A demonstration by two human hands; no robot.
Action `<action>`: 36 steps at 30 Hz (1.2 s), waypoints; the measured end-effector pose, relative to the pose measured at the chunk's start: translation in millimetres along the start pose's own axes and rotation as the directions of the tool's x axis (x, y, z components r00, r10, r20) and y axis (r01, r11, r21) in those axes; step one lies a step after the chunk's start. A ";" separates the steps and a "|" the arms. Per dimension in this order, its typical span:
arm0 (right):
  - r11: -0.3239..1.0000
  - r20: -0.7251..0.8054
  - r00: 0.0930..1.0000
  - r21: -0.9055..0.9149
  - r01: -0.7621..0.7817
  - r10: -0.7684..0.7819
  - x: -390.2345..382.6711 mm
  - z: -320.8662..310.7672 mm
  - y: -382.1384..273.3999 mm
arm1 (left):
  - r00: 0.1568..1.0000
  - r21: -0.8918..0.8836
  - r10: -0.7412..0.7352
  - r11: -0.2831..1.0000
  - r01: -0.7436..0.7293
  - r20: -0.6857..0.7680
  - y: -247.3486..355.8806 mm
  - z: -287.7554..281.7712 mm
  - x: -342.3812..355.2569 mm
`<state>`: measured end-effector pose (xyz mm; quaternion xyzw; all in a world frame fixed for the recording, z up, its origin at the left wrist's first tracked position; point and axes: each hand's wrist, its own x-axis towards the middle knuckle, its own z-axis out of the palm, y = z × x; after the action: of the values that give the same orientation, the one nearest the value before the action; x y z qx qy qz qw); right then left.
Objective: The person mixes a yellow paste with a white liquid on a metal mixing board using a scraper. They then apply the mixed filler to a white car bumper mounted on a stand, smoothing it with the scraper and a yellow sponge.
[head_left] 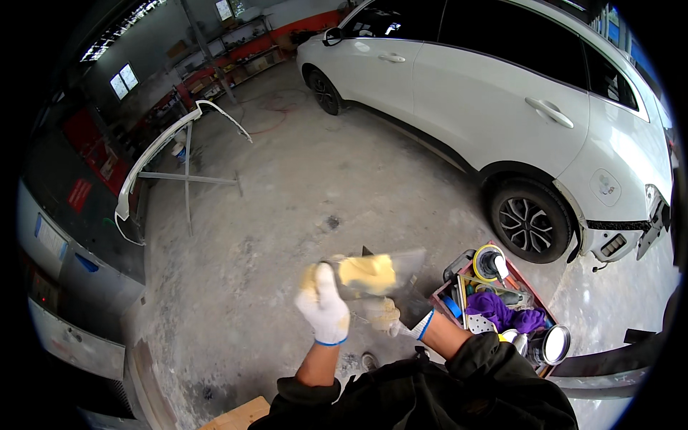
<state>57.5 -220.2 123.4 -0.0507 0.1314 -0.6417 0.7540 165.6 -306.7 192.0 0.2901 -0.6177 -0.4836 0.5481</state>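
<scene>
My left hand [324,307], in a white knit glove with a blue cuff edge and yellow stains, is closed on the near end of a flat mixing board [408,264]. A thick patch of yellow putty [369,273] lies on the board, whose far edge is smeared by motion. My right hand [387,317], also gloved and stained yellow, is just below the board with its fingers curled. Against it is a dark flat blade [414,307] that looks like a putty knife; its handle is mostly hidden.
To the right, a red-rimmed tool cart [550,315] holds a purple cloth [494,309], an open can [555,345] and a yellow-rimmed round tin [489,262]. Beyond stands a white car [494,107] with its rear bumper off. A bumper [154,154] rests on a metal stand at left.
</scene>
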 end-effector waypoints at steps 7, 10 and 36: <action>0.531 -0.269 0.532 -0.729 0.432 -0.803 -17.7 23.7 -47.9 | 0.989 -0.064 -0.099 0.994 0.092 -0.109 -25.4 -38.0 32.3; 0.273 -0.034 0.525 -0.882 0.385 -0.851 -36.4 48.8 -71.5 | 0.998 0.025 -0.054 0.998 0.055 -0.039 -26.0 -34.1 25.9; 0.036 0.115 0.217 -0.808 0.588 -0.969 -6.3 72.6 -67.9 | 0.974 0.358 -0.011 0.931 -0.072 0.225 -7.2 -21.5 -21.6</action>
<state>10.9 -232.3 210.6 -0.2454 0.4940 -0.8294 0.0888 189.9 -296.1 175.3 0.3207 -0.7587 -0.3814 0.4195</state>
